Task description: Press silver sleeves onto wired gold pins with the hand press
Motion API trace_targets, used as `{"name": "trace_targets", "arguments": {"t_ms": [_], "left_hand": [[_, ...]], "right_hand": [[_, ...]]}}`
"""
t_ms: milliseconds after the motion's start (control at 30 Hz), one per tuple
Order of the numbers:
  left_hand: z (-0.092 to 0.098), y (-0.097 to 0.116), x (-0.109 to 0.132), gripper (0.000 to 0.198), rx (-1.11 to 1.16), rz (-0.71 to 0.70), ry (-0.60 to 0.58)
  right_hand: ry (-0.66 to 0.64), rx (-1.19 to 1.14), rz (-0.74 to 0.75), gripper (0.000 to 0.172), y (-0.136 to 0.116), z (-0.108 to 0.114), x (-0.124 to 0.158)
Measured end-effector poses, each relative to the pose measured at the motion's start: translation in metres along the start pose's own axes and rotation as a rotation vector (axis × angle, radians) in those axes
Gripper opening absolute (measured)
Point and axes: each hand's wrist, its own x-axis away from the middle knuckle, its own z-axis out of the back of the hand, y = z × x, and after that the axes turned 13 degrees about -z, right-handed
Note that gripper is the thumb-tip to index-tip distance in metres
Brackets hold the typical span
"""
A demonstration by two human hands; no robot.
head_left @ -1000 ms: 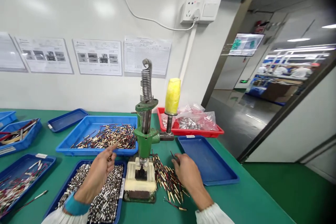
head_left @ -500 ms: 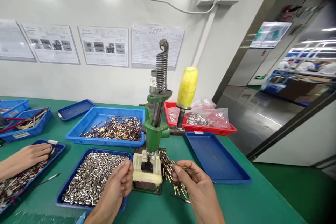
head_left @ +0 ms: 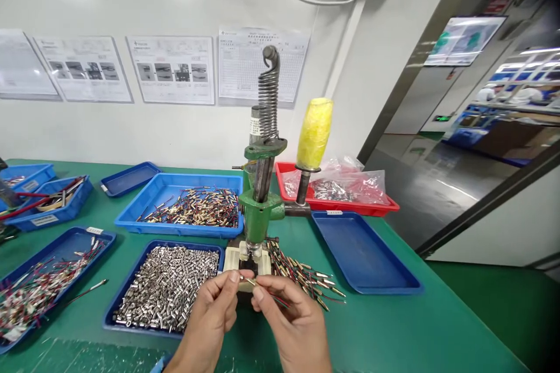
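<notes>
My left hand [head_left: 213, 310] pinches a small silver metal sleeve [head_left: 241, 278] between thumb and forefinger. Facing it, my right hand [head_left: 294, 317] grips a thin wired part with a brass body [head_left: 251, 281]; its red wire runs back under the fingers. The two pieces meet or nearly meet; I cannot tell if one is inside the other. Just behind my fingertips stands a green hand press [head_left: 256, 221] with a yellow-wrapped handle [head_left: 315, 134]. Left of my hands, a blue tray of silver sleeves [head_left: 164, 285] lies on the table. Loose brass wired parts [head_left: 301, 274] are piled right of the press.
A blue tray of brass wired parts [head_left: 192, 207] sits behind the sleeves. At left lies a tray of wired pieces [head_left: 48, 291]. A red tray with plastic bags [head_left: 371, 207] and a blue tray [head_left: 367, 256] are at right, near the table's edge.
Both hands have come together in front of the press, the right one moving left from the brass pile. Another person's hand has left the tray at the far left.
</notes>
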Motion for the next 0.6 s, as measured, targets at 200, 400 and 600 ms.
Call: {"name": "trace_targets", "arguments": {"t_ms": [200, 400, 600], "left_hand": [[-0.001, 0.0, 0.002, 0.056, -0.045, -0.027, -0.003], [-0.002, -0.004, 0.002, 0.06, -0.045, -0.049, 0.025], [-0.001, -0.012, 0.005, 0.068, -0.075, -0.075, 0.006]], "right_hand": [[0.01, 0.097, 0.171, 0.01, 0.0, -0.006, 0.003], [0.02, 0.117, 0.199, 0.011, 0.006, -0.006, 0.003], [0.002, 0.012, 0.082, 0.01, 0.013, -0.009, 0.002]]}}
